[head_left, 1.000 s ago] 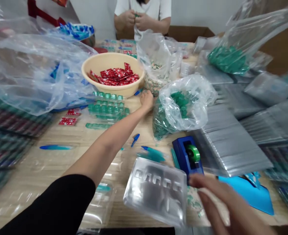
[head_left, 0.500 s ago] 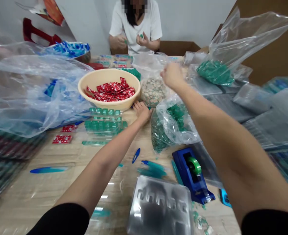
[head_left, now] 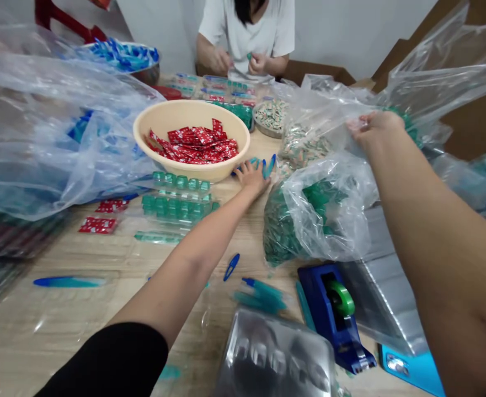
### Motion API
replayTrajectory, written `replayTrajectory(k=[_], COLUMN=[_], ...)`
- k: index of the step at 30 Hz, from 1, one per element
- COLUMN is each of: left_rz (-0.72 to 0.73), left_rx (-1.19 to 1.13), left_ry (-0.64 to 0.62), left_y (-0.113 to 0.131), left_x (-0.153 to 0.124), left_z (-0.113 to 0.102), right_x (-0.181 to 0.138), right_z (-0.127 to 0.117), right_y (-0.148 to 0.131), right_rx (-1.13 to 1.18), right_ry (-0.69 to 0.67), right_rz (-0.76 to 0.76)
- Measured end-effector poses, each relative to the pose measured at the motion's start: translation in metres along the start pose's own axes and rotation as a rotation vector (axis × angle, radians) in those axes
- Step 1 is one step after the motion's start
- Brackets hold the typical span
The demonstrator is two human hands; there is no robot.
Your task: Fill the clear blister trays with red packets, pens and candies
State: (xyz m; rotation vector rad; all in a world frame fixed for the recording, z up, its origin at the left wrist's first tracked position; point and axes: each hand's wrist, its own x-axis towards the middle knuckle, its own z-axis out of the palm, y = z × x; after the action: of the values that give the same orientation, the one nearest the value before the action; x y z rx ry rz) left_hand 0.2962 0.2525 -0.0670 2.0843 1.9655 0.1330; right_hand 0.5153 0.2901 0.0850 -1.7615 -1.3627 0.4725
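Nothing can be read. The red packets (head_left: 197, 140) in the bowl (head_left: 176, 108), and the loose ones left of it on the surface (head_left: 102, 259), carry white print too small and blurred to make out

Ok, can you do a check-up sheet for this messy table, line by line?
Surface: wooden table, mostly covered.
Things in hand: blue pieces at the tips of the left hand, beside the beige bowl of red sachets; clear bag pinched by the right hand.
Clutter: bag of green pieces, blue tape dispenser, clear blister tray, stacked green trays, big crumpled bag.
Grips: left hand low on the table, grip unclear; right hand shut on the clear bag.
Cables: nothing seen.
Surroundings: a person in a white shirt works opposite; white wall behind.
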Motion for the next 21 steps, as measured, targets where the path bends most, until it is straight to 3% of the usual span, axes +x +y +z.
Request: replayTrajectory(k=[4,8,12,15,21], left_rz=[0.035,0.034,-0.037,-0.033,0.135], left_rx=[0.011,0.03,0.045,0.012,-0.042], left_ry=[0.004,-0.055,-0.155,-0.2,-0.102], left_y=[-0.001,0.002,0.003,0.003,0.007], left_x=[0.0,-0.019,-0.037,-0.032,-0.013], left_z=[-0.008,-0.009,-0.008,-0.012,-0.015], right_x=[0.0,-0.011,-0.037,-0.059,-0.097], right_z=[0.003,0.011,0.01,0.009,0.002], right_y=[0.009,0.007,-0.009,-0.024,-0.048], right_rx=[0.148,0.248,0.291,0.276,0.126], right_ry=[0.071,0.133,0.164,0.175,0.172], right_rz=[0.246,0.342,0.361,0.341,0.281])
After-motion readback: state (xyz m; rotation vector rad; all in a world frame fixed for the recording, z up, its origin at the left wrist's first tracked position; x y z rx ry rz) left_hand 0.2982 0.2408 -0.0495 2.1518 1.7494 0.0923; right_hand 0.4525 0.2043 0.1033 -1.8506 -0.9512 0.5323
